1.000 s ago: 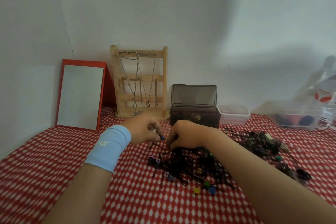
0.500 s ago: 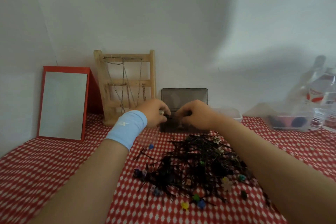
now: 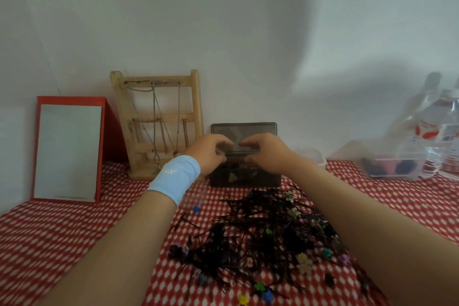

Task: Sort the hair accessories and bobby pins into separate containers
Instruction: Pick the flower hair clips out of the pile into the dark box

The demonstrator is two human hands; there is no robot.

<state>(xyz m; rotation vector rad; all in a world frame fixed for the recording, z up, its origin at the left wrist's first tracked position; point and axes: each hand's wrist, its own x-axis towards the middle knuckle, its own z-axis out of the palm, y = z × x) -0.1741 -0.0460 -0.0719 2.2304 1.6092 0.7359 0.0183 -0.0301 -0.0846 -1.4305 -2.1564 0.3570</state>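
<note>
Dark box: both hands now over it, spread.

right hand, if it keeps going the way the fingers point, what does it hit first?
The right hand points left, toward the left hand, over the open dark translucent plastic box. The left hand's fingers come first, across a narrow gap; relative depth is unclear.

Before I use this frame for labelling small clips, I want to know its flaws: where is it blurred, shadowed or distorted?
Head view: the water bottles and clear tub at the right edge are smeared; a soft grey shadow lies on the wall above them; the wide lens tilts the wooden jewellery rack and stretches both forearms; the pile of bobby pins reads as a dark tangle, with only the coloured clips distinct.
</note>
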